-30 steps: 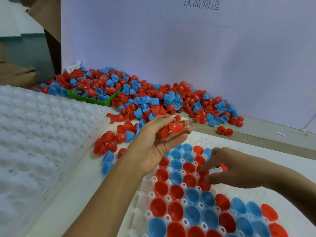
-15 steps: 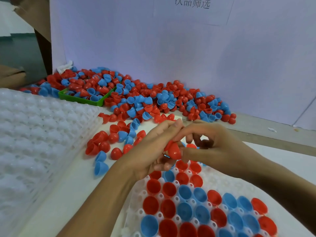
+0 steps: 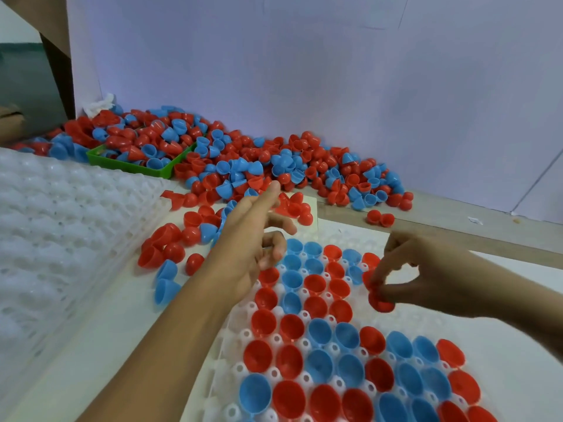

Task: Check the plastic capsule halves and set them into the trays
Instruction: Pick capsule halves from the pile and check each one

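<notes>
A white tray in front of me holds several red and blue capsule halves, open side up. My right hand hovers over the tray's right part and pinches red capsule halves between thumb and fingers. My left hand reaches forward over the tray's far left corner, fingers loosely extended and holding nothing I can see. A long heap of loose red and blue halves lies along the back wall. A small group of loose halves sits left of the tray.
A stack of white empty trays fills the left side. A green bin full of halves stands at the back left. Two red halves lie apart near the wall on the right. A white wall closes the back.
The hands were together passing a red half. Now they have parted: the right hand has moved right and down over the tray with red halves, and the left reaches toward the loose halves.
</notes>
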